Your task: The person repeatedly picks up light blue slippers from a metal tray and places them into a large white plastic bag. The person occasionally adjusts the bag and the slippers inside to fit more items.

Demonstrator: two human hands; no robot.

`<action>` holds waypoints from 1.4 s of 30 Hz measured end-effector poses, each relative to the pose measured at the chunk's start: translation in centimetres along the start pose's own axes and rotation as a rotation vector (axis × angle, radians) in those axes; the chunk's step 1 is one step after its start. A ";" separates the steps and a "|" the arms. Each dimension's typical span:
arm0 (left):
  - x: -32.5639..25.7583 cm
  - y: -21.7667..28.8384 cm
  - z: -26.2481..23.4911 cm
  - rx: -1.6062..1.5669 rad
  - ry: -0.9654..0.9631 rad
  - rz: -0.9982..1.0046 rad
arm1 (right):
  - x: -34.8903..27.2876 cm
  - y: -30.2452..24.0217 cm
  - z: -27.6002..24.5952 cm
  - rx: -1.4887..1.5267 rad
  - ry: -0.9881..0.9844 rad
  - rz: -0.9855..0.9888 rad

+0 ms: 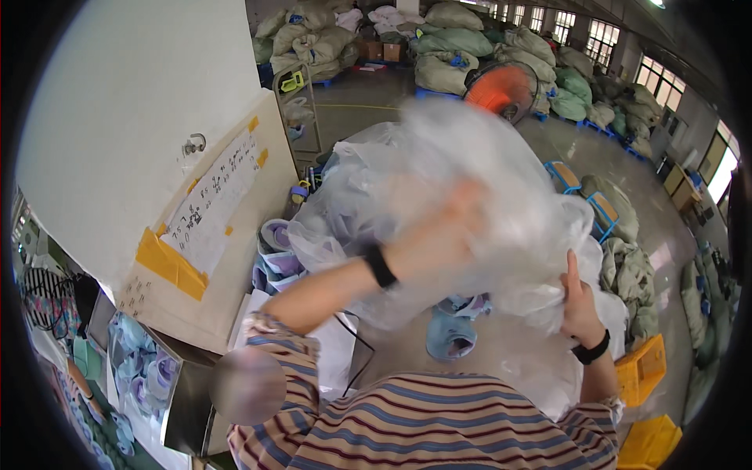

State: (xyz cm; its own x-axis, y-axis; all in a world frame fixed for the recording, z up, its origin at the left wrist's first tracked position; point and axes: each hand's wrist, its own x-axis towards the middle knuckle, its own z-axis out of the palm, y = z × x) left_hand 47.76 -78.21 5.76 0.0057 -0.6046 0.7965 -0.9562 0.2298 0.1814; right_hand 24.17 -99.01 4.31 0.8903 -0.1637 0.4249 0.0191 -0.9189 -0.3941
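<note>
Clear, whitish plastic bagging (521,196) billows from the middle of the view out to one and three o'clock, its upper part smeared by motion. The left hand (466,207) lies over it between two and three o'clock, its forearm slanting up from seven; the hand is too blurred to tell whether it grips the film. Toward four o'clock, the right hand (580,307) is at the plastic with its index finger stretched upward and the others curled; whether these pinch the film cannot be told. A black band (379,265) circles the left wrist, and a similar one the right. At five o'clock, below the bagging, sits a pale blue, hollow piece (450,335), while more blue and lilac pieces (276,235) lie at nine, beside a board (184,301) bearing a taped paper sheet (215,188). Toward eight, similar pieces fill a container (176,392). An orange fan (495,88) stands at one o'clock, stuffed sacks (450,72) piled behind it. Blue-framed seats (603,210) are at three, and yellow crates (641,370) at four, just beyond the right forearm.
</note>
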 end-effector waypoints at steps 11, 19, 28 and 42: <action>-2.0 -11.3 -4.2 -0.279 0.627 -0.488 | -4.3 5.2 -4.5 0.125 0.325 0.213; -13.1 -27.4 6.9 1.051 -0.521 -0.721 | -6.0 8.3 -4.7 -0.306 0.264 0.279; -11.4 -25.7 8.2 0.428 -0.763 -0.785 | -7.0 8.4 -5.9 -0.019 0.372 0.309; -2.2 -4.8 -24.0 0.688 0.864 -0.478 | -1.3 5.2 -3.0 -0.183 0.136 -0.026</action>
State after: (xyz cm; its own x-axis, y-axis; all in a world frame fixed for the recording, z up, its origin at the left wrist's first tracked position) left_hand 59.38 -59.72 17.00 0.3450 0.2539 0.9036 -0.7580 -0.4925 0.4278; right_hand 21.74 -104.63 4.16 0.8209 -0.1747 0.5438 -0.0526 -0.9711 -0.2327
